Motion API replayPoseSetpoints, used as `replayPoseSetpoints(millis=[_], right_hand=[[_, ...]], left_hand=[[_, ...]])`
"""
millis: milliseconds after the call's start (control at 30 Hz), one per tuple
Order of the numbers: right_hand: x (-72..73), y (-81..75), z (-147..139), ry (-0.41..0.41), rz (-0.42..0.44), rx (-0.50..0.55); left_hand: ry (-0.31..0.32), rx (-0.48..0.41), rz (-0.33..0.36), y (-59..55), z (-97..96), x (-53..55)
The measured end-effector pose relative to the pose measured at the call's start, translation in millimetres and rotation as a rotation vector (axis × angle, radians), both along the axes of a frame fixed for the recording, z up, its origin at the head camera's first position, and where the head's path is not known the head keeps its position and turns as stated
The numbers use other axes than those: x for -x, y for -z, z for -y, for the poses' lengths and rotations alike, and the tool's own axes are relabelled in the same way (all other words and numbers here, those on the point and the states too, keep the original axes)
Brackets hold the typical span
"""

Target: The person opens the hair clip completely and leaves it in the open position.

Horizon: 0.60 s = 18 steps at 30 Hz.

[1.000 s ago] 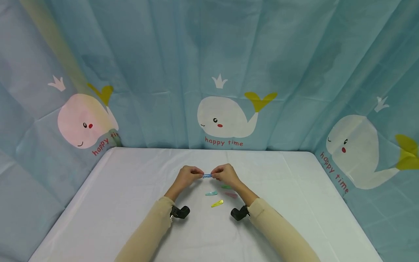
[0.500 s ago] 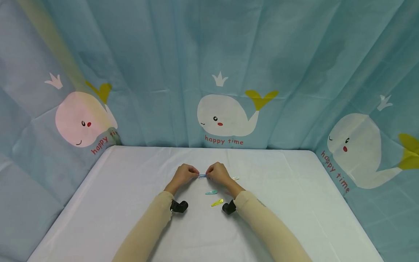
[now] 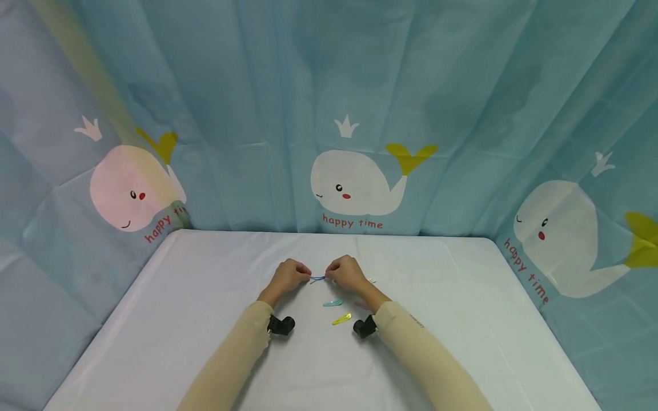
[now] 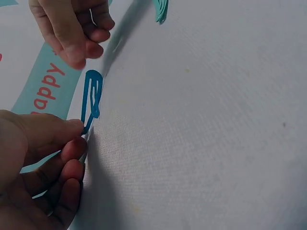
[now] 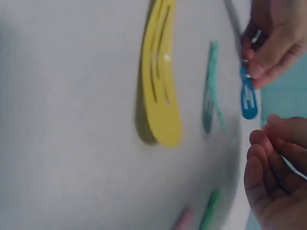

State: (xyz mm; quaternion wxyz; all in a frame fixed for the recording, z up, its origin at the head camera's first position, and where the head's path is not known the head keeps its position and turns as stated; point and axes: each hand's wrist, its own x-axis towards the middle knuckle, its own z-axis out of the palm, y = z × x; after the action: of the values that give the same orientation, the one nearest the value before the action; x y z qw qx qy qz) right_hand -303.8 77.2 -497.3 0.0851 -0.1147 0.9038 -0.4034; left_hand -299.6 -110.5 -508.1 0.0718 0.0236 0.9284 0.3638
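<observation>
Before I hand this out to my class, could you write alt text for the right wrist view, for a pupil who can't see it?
The left hand pinches a blue snap hair clip, its free end near the right hand. A yellow snap clip looms mid-frame beside a teal clip; a blurred pink piece and green piece show below.

Left of the held hair clip (image 3: 317, 278) is the left hand (image 3: 287, 277); right, the right hand (image 3: 346, 273); before, loose clips (image 3: 341, 319); behind, a curtain (image 3: 354, 68).

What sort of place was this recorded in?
Probably an indoor makeshift recording booth: whale-print curtains hang on three sides of a white-covered table, and black wrist cameras are visible.
</observation>
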Motion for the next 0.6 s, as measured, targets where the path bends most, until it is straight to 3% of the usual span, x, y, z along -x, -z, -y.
replayPoseSetpoints(millis=[233,400,600], right_hand=[[-6.2,-6.8,-19,-0.025,-0.028,0.022],[-17.8,-15.8,-28,-0.028,0.008,0.029],[-30.5,-17.1,-34,0.009,0.053,0.040]], left_hand=[[-0.024,-0.055,-0.061,-6.0,0.4,-11.0],[-0.040,-0.129,-0.091,-11.9,-4.4,-22.0],[-0.016,-0.154,-0.105,-14.6,-13.1,-40.4]])
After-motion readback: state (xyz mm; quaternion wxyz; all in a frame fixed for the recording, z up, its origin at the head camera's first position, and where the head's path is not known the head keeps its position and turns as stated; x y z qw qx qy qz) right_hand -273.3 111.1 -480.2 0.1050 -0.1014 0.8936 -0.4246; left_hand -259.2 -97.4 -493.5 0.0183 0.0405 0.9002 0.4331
